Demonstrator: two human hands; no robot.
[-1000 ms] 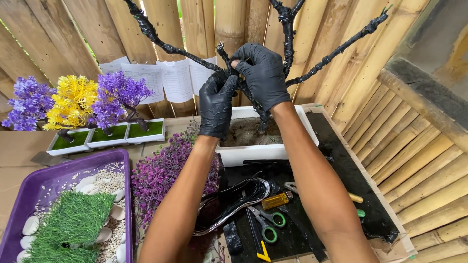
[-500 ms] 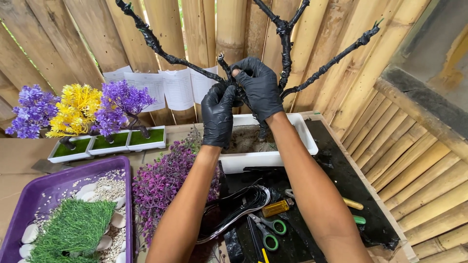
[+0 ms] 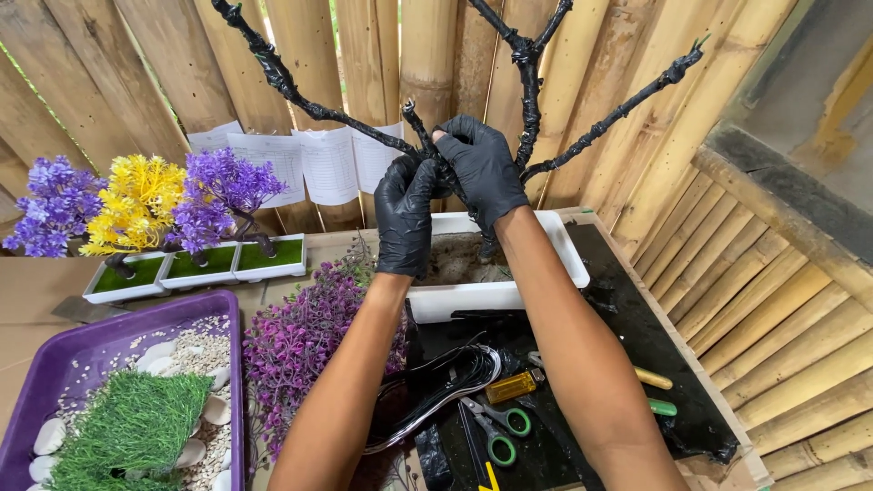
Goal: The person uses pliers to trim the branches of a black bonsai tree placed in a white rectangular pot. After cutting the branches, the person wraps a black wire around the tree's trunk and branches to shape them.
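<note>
Both hands in black gloves, raised at the fork of a bare black tree [image 3: 527, 100] that stands in a white rectangular planter [image 3: 505, 291] against the bamboo fence [image 3: 300, 64]. Left hand [image 3: 406, 214] curled tight around the trunk just below the fork. Right hand [image 3: 482, 168] closed over the same spot from the right, fingertips pinching at the base of a short stub; whether it grips anything besides the wood, cannot tell. Hands touch each other.

Below the planter, on a black sheet [image 3: 637, 355]: coil of black wire [image 3: 446, 391], green-handled scissors [image 3: 498, 429], small yellow bottle [image 3: 511, 386]. Left of the arms, a clump of purple foliage [image 3: 296, 341]. Further left, a purple tray [image 3: 55, 364] holding green turf [image 3: 127, 427] and white pebbles. Behind it, three small finished trees, purple and yellow, in white pots [image 3: 195, 268].
</note>
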